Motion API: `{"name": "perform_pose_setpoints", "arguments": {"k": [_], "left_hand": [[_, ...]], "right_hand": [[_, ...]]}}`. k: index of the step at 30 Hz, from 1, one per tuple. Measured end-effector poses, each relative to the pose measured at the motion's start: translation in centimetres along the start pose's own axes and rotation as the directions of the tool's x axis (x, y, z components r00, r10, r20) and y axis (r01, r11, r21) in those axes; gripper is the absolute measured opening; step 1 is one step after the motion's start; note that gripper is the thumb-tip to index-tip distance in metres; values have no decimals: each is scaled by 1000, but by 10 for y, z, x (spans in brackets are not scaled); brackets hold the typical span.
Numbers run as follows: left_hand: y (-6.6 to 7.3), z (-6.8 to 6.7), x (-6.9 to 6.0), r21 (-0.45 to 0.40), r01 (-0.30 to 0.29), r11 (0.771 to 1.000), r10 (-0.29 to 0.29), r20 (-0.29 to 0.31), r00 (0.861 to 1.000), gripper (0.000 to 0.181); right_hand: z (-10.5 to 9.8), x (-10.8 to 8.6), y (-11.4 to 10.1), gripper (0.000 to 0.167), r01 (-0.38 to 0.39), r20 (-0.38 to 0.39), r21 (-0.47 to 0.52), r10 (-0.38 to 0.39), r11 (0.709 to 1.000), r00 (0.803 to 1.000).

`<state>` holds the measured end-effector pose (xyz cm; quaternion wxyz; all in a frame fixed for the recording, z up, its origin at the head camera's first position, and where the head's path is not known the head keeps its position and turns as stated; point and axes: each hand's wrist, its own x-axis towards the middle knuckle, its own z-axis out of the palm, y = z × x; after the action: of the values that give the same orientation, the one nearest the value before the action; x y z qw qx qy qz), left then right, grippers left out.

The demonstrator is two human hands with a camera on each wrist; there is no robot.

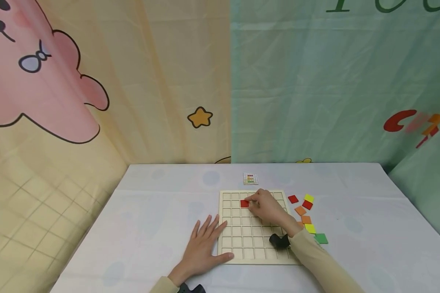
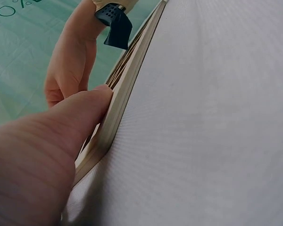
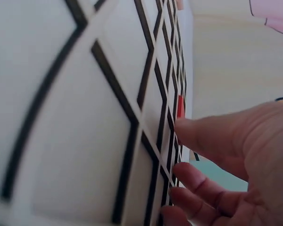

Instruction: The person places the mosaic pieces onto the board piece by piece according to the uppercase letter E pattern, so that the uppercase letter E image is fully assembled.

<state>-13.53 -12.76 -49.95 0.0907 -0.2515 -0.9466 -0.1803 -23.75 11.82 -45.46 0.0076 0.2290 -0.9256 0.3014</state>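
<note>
A cream-coloured grid board (image 1: 236, 254) with square cells lies on the table. In one of its upper cells is a red square tile (image 1: 244, 203). My right hand (image 1: 265, 206) reaches over the board and pinches that tile at its right side. In the right wrist view the thumb (image 3: 193, 132) meets the red tile (image 3: 180, 106), while the other fingertips hang close to the grid. My left hand (image 1: 201, 248) lies spread at the board's left edge, its thumb on the lower-left frame. The left wrist view shows that thumb (image 2: 92, 103) against the rim.
Right of the board lie loose tiles: red (image 1: 293, 199), yellow (image 1: 309, 198), orange (image 1: 300, 210) and green (image 1: 321, 238), some partly under the right forearm. A small card with a coloured grid pattern (image 1: 251, 178) lies behind the board. Curtains (image 1: 176, 134) hang behind the table.
</note>
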Motion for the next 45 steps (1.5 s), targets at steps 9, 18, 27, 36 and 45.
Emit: {"name": "perform_pose_setpoints", "arguments": {"k": [9,18,27,36,45], "left_hand": [[4,-6,2,-12,26,1000,-25,59,998,86],[4,-8,2,-27,35,999,-33,73,997,86],[4,-8,1,-31,33,999,-31,71,997,85],[5,-7,2,-21,32,999,-30,79,996,85],[6,-9,1,-42,39,998,-35,83,996,85]], "right_hand": [[-24,-26,25,29,45,-4,124,-45,991,999],[-60,-46,56,29,-70,-84,-76,64,995,994],[-66,-51,69,33,-140,-52,-303,130,943,990],[-67,-54,70,21,-187,-93,-285,167,940,982],[-68,-48,73,15,-253,-60,-162,246,954,967]]}}
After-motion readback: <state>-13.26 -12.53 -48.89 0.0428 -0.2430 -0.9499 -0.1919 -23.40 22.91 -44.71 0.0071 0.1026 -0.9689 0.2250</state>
